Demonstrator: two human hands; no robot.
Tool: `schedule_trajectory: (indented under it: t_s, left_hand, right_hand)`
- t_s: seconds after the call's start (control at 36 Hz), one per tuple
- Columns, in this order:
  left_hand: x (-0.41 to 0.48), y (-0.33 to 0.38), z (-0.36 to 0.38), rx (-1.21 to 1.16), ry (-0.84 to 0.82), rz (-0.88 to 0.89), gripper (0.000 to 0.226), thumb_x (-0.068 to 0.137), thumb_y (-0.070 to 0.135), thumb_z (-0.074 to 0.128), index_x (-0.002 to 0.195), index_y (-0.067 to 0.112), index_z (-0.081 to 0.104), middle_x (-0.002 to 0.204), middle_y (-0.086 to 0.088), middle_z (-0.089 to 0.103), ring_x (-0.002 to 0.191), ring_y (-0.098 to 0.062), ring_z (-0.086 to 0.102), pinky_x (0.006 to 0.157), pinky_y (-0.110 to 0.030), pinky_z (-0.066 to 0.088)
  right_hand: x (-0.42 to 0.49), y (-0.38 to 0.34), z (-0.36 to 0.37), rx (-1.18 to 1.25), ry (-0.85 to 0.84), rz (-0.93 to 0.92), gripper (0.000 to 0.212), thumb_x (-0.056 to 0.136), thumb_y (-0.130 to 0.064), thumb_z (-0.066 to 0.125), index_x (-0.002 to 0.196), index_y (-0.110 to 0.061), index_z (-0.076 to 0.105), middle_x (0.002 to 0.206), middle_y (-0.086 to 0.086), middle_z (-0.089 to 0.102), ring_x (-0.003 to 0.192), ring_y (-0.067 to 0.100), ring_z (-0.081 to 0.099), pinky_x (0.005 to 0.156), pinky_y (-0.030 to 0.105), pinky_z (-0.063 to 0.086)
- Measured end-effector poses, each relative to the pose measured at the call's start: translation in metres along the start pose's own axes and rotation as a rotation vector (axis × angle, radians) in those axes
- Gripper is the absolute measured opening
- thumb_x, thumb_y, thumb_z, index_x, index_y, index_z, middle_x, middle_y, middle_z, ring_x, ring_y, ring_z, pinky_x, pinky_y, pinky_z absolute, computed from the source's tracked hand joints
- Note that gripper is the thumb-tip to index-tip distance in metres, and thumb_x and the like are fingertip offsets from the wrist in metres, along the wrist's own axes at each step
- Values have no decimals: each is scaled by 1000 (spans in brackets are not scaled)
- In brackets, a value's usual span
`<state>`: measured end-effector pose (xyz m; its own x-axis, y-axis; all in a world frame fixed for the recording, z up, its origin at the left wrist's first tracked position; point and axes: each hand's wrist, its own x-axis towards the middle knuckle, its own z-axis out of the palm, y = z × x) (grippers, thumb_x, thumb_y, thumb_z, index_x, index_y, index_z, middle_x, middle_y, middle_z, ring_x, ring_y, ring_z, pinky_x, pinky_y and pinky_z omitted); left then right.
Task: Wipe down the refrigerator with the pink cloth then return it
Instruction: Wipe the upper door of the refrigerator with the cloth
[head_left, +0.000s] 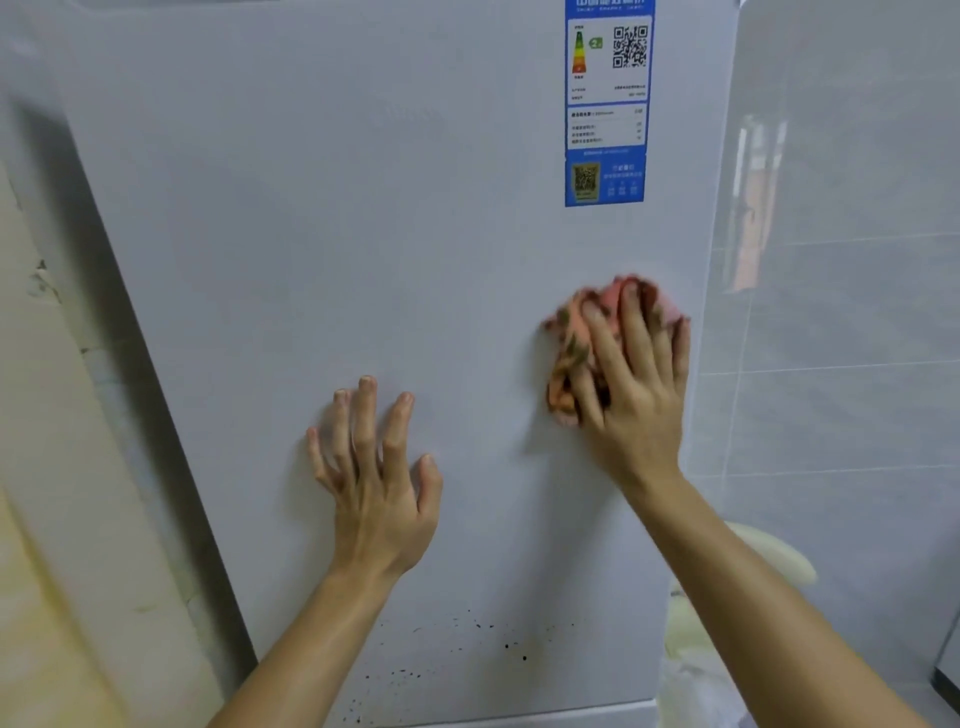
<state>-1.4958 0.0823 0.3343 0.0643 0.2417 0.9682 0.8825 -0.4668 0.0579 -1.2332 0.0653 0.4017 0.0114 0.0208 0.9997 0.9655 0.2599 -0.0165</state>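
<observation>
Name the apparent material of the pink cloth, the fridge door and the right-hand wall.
Pink cloth: soft fabric, perhaps microfibre; it bunches in folds.
Refrigerator door: smooth matt white, painted metal or plastic, hard to tell.
Wall: glazed ceramic tile; glossy reflections, grout lines.

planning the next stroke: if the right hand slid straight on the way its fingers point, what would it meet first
Likely the blue energy label, straight up the refrigerator door from the right hand and pink cloth.

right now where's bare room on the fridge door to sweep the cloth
Bare door left of the label, above the left hand; a strip between the hands. Crowded at the right edge: right hand presses the cloth under the label.
</observation>
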Motion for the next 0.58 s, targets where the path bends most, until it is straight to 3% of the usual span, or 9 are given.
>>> schedule_trajectory:
  t_s: [0.11,0.22,0.31,0.44,0.58]
  left_hand:
    - [9,-9,-2,-6,13,1,64,96,25,52,157,16,36,170,-16,22,161,-34,10,124,-67,10]
    - [14,-14,-4,-20,8,-8,60,99,26,49,156,15,35,170,-17,21,160,-35,12,124,-68,11]
    - [11,-16,-4,-22,-3,-2,60,99,25,49,156,15,35,170,-17,22,160,-36,13,124,-67,11]
    - [6,-24,-8,-23,-30,1,62,99,29,50,157,15,34,171,-17,20,161,-34,10,125,-65,9]
    - [4,-34,-13,-14,-51,11,63,99,31,51,158,15,34,171,-18,20,161,-35,11,126,-64,9]
  right_hand:
    - [52,-11,13,-4,131,106,43,110,-27,54,152,-19,53,163,13,42,154,29,36,127,60,22]
    - [31,-26,13,67,163,122,38,109,-23,58,144,-10,62,154,12,54,149,28,45,126,54,28]
    - [-24,-40,14,96,49,15,37,106,-20,62,141,-9,64,154,12,53,148,32,45,125,53,32]
    - [-135,-54,8,69,-274,-267,42,108,-31,54,148,-24,57,157,4,52,139,24,57,127,46,28]
    - [-143,-46,1,29,-364,-389,46,107,-35,57,152,-27,53,156,-1,52,141,19,54,129,44,22]
